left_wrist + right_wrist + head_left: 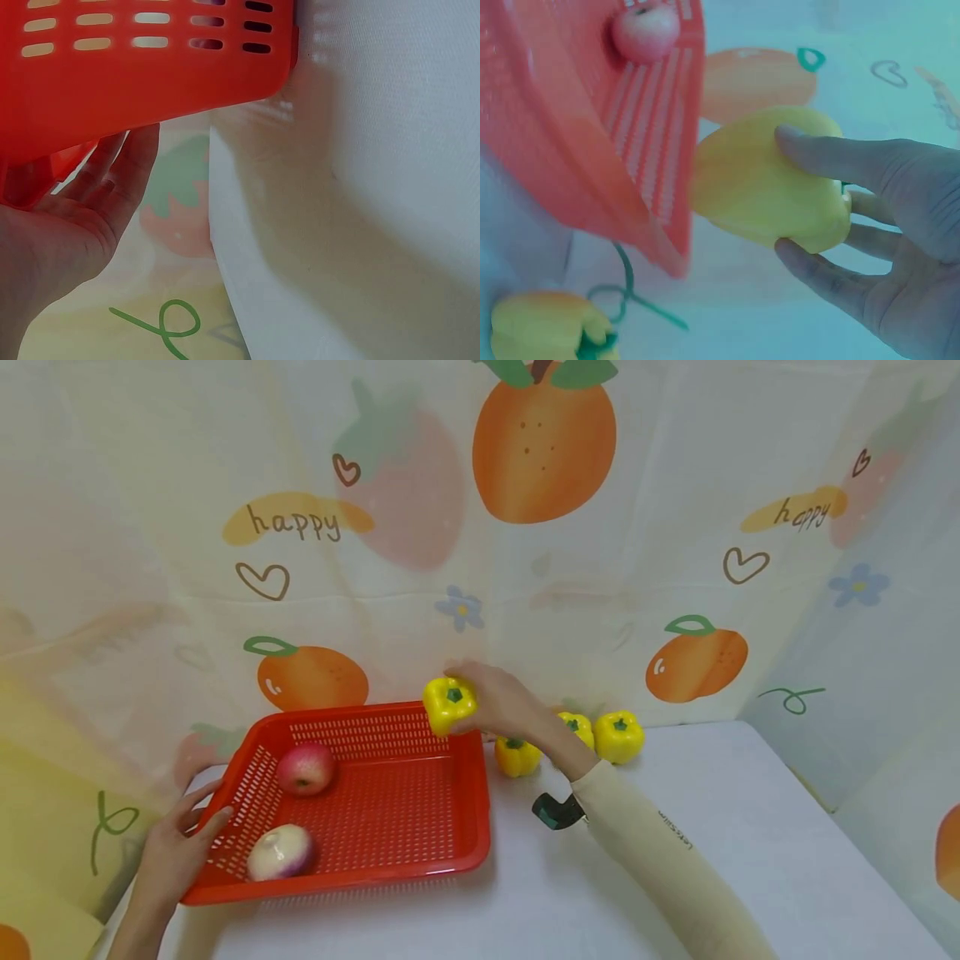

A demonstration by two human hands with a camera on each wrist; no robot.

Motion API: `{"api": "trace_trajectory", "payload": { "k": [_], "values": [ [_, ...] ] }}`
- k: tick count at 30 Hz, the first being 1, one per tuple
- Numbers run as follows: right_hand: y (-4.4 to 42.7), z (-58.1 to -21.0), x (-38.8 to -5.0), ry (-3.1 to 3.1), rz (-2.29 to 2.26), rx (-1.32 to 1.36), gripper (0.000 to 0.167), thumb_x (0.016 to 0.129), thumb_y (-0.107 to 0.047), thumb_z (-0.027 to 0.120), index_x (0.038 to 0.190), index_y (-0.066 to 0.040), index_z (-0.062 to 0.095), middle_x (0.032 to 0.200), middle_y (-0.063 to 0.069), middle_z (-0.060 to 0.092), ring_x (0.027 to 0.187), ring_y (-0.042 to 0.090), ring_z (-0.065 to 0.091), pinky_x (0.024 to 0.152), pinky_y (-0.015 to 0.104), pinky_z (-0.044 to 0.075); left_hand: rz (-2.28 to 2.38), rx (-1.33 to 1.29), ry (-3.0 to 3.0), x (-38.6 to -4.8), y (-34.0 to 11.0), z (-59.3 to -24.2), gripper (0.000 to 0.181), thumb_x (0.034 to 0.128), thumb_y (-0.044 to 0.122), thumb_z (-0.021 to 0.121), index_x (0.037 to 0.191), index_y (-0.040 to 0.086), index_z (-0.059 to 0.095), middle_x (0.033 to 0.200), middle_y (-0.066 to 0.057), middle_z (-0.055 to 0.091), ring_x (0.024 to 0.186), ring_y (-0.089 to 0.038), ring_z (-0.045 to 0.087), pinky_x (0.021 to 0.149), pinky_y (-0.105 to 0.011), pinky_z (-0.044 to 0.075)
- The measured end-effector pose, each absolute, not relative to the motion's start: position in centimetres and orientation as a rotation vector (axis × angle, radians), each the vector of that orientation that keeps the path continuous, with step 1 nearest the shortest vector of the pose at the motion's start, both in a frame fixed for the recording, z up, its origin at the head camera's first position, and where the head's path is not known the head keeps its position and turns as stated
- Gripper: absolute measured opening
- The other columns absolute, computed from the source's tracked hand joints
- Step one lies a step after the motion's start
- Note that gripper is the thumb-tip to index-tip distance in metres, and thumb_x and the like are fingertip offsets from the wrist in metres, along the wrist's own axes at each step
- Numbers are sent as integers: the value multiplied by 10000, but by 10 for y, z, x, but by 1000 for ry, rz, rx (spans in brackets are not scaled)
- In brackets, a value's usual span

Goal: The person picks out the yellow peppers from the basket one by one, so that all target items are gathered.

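My right hand pinches a yellow bell pepper between thumb and fingers, above the back right corner of a red plastic basket. The right wrist view shows the thumb on one side of this pepper and fingers on the other. At the basket's left side, my left hand grips the rim; in the left wrist view its fingers go partly behind the red edge. Inside the basket, a pink-red apple lies at the back left, and a white-and-purple round vegetable lies at the front left.
Right of the basket stand more yellow bell peppers, one close to its wall, one partly behind my wrist and one farther right. A dark handle-like object is partly covered by my right forearm. A fruit-print curtain hangs behind the white table.
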State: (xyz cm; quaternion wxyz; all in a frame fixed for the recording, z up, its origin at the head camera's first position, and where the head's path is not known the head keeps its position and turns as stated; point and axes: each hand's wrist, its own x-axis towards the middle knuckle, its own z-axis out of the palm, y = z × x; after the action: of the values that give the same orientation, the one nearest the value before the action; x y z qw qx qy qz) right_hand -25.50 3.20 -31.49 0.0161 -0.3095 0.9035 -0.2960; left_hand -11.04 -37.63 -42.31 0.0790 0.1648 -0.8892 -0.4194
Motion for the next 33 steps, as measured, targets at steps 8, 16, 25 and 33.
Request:
{"api": "trace_trajectory", "payload": {
  "k": [8,16,25,33],
  "values": [
    [78,-312,-257,2859,-981,-900,801,763,-275,857,1441,-99,467,1431,55,503,1277,257,464,1082,451,369,-1265,547,-2679,-111,-377,-421,606,1006,344,537,1504,53,353,1299,-383,496,769,-104,618,594,-248,532],
    [118,-311,-257,2900,-982,-793,765,787,-216,838,1443,-89,465,1473,89,464,1340,301,418,1095,503,338,-1259,526,-2673,-111,-376,-421,593,1008,328,537,1493,34,363,1258,-382,524,723,-46,596,587,-253,532],
    [163,-313,-257,2946,-892,-717,768,790,-197,833,1442,-48,454,1475,144,450,1329,359,413,1083,556,326,-1303,534,-2669,-110,-375,-421,614,1006,351,534,1505,45,348,1259,-376,521,723,-64,603,592,-266,542],
    [200,-316,-258,2954,-869,-676,795,795,-231,833,1443,-2,432,1471,201,433,1318,401,401,1075,591,311,-1288,493,-2668,-109,-376,-422,608,1005,338,541,1491,20,358,1210,-371,552,705,-20,588,591,-255,540]
  ]
}}
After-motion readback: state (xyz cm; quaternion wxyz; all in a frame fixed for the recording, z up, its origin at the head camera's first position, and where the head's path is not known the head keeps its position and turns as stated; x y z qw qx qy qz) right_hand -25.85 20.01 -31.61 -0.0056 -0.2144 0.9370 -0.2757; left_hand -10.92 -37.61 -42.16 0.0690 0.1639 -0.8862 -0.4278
